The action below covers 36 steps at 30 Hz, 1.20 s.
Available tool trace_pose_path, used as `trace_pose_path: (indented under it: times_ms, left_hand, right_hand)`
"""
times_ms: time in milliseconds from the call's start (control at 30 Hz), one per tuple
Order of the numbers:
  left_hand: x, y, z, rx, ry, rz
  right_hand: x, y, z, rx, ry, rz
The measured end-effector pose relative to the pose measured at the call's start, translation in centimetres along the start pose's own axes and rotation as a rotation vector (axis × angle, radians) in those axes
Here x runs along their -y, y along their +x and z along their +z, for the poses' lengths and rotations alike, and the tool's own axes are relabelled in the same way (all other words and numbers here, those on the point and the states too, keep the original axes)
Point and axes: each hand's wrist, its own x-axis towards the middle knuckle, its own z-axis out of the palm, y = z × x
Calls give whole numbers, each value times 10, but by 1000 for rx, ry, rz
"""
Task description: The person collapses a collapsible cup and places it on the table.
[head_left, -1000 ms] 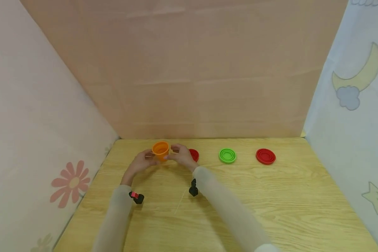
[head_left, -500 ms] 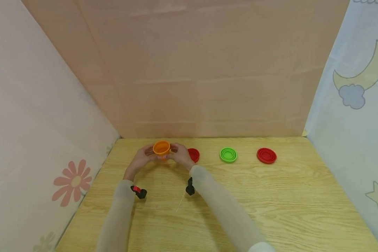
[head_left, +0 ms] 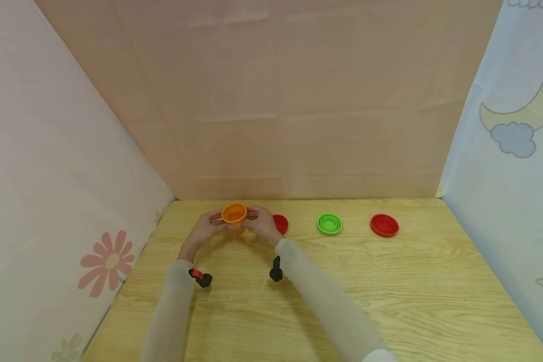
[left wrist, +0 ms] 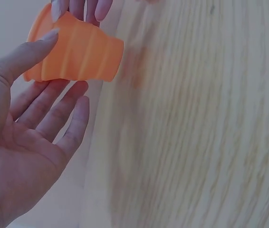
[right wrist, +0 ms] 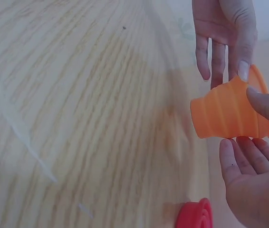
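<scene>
An orange collapsible cup (head_left: 234, 215), pulled out to its ribbed, tapered height, is between my two hands near the back left of the table. My left hand (left wrist: 34, 114) grips its left side, the thumb on the near wall near the rim and the fingers beneath and behind. From the right, my right hand (right wrist: 258, 175) holds it the same way, its thumb pressed on the ribs. The mouth faces up, and the base (left wrist: 118, 61) appears slightly above the wood. Part of the cup's wall is hidden behind the thumbs.
A flat red collapsed cup (head_left: 280, 223) lies just right of my right hand, partly covered by it. Farther right are a flat green one (head_left: 329, 224) and another red one (head_left: 384, 225). A beige back wall (head_left: 298, 151) and printed side panels border the wooden table (head_left: 389, 291).
Both hands have closed in on the orange cup; a second ago the right fingers stood partly off it. The cup has shifted very slightly right in view. The flat cups stay put.
</scene>
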Motion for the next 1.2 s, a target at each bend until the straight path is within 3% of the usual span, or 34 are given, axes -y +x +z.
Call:
trace_pose_path:
  times_ms: [300,467,667,867,1067,1200]
  left_hand:
    - [-14,-3,13,-24,-11,43]
    - [-25,-7,27,-10,-21,77]
    - [-39,-15,53,11,-57,61]
    - [-50,-26,85,34,-119,63]
    - [-62,-35,113,92,-103,84]
    - [-62,-36,129,132,-91,83]
  right_hand:
    - [6,-12,-19,15,-5,-42]
    - [8,-27,-35,20,-20,-77]
    - [10,-49,-60,10,-77,-112]
    - [12,-82,-88,31,-75,-93]
    - [6,-112,-113,28,-119,-103]
    - [1,-129,-127,29,-151,-86]
